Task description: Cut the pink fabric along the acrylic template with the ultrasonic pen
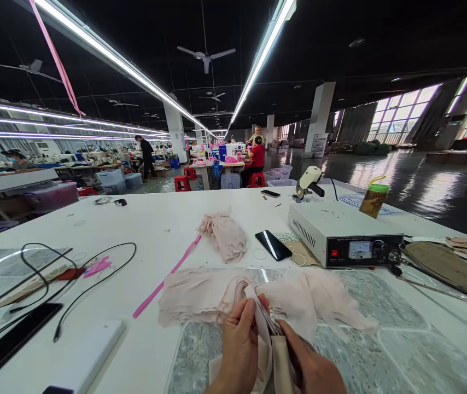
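Note:
My left hand point(239, 347) is closed in a pinch on a pale pink fabric strip point(263, 347), just in front of my body. Close beside it, my right hand point(313, 361) wraps round what look like scissors point(269, 323). Their metal blades point up and left against the fabric at my left fingertips; the grip is mostly covered by my fingers. Behind both hands lie a layered pale pink fabric pile point(200, 298) on the left and a looser sheer pile point(317, 298) on the right. A smaller bundle of pink pieces point(225, 235) sits farther back.
On the white table point(155, 219) lie a pink strip point(168, 276), a black phone point(273, 244), cables point(89, 273) and a white box point(89, 355). At the right stand a control box point(344, 232), a handheld device point(309, 180) and a bottle point(374, 200). Co-workers sit beyond.

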Motion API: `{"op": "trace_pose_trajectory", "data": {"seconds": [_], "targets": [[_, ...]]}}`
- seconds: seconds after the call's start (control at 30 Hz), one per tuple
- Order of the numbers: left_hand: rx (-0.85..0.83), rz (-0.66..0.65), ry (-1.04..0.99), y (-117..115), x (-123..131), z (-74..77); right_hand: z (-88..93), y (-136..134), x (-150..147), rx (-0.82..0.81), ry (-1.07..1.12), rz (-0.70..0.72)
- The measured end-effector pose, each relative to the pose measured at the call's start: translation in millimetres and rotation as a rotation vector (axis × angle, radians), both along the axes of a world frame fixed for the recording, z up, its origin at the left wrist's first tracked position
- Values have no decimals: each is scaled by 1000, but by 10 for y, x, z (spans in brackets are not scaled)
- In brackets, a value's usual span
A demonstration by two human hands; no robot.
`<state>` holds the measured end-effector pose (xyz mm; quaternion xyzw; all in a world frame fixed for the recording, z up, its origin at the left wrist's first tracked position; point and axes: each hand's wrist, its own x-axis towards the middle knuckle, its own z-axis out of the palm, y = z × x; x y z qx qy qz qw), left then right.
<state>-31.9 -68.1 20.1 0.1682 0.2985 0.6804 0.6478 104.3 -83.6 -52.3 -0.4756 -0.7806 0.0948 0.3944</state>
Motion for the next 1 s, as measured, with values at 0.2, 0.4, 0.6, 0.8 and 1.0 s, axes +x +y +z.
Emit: {"op": "trace_pose_trajectory", "data": {"seconds": [0.2, 0.4, 0.6, 0.8, 1.0], "targets": [[1, -2, -24, -8, -4, 18, 22, -4, -6, -7, -5, -1], [-10, -3, -27, -10, 3, 28, 1, 13, 9, -45, -29, -18], [11, -13, -14, -5, 2, 13, 17, 12, 3, -38, 12, -1], [-9, -15, -37, -10, 17, 25, 42, 7, 8, -36, 14, 9], [-13, -21, -43, -21, 19, 37, 7, 27, 28, -48, 14, 18]]}}
